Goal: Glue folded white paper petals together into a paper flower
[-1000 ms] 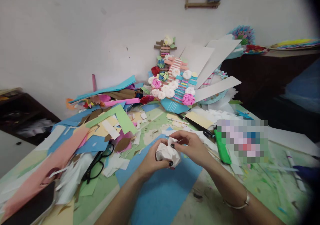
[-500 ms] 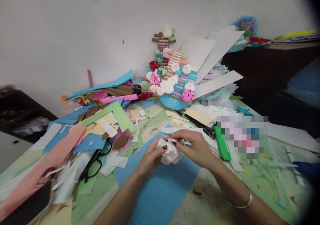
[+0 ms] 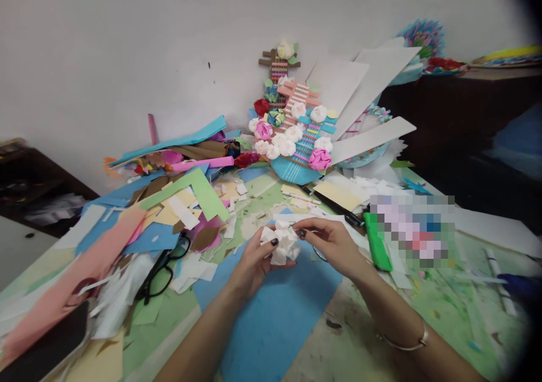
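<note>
A crumpled white paper flower [image 3: 283, 245] sits in my left hand [image 3: 253, 262], with the thumb pressed on its front and the fingers curled beneath. My right hand [image 3: 332, 243] is at the flower's upper right edge, thumb and index finger pinched close together on the outer petal there. A thin curved piece of metal [image 3: 319, 254] shows just under my right hand; what it belongs to is hidden. Both hands are above a blue paper sheet [image 3: 271, 325] lying on the green table.
Behind stand paper guitars with flowers [image 3: 296, 136] against the wall. Paper scraps [image 3: 186, 212], black glasses [image 3: 158, 274] and a dark phone [image 3: 51, 342] lie to the left. A green case [image 3: 376, 242], a black tool [image 3: 339, 207] and a marker [image 3: 500, 281] are to the right.
The flower has turned in my left hand and its petals look more spread. My right hand has shifted slightly from the flower's top to its right edge. The view has tilted a little.
</note>
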A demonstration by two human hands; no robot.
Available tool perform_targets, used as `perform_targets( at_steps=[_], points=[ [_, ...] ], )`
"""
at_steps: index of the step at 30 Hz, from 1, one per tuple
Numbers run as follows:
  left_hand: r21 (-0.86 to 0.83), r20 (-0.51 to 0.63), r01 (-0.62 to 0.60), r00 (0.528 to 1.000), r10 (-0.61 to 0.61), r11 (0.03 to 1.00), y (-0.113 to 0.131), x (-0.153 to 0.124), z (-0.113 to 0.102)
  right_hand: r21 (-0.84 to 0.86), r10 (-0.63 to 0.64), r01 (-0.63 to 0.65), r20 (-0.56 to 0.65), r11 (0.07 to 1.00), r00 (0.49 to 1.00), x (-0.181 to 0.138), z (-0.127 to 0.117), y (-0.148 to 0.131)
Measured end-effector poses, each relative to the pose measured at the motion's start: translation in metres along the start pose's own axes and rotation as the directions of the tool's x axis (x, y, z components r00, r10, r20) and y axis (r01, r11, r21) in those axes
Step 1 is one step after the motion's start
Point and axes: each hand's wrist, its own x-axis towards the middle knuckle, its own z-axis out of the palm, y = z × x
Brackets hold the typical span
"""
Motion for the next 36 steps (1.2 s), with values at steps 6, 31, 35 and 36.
perform_targets(
  at_steps=[6,31,35,36],
  points=[
    [0.161,0.016,-0.067,0.998,0.065,0.985,-0.007,0.004,-0.005,0.066,0.051,-0.05,-0.027,0.997,0.998,0.0,-0.002,-0.002],
    [0.263,0.086,-0.087,0.994,0.066,0.961,-0.004,0.002,-0.005,0.076,0.039,-0.042,0.046,0.996,0.998,0.001,0.004,0.006],
    [0.059,0.113,0.008,0.993,-0.014,0.998,-0.001,0.0,-0.005,0.087,0.03,-0.033,0.039,0.996,0.999,0.001,0.001,0.006],
    [0.0,0.126,0.032,0.992,-0.031,1.0,-0.001,-0.001,-0.005,0.09,0.028,-0.031,0.04,0.995,0.999,0.001,0.001,0.005]
  ],
)
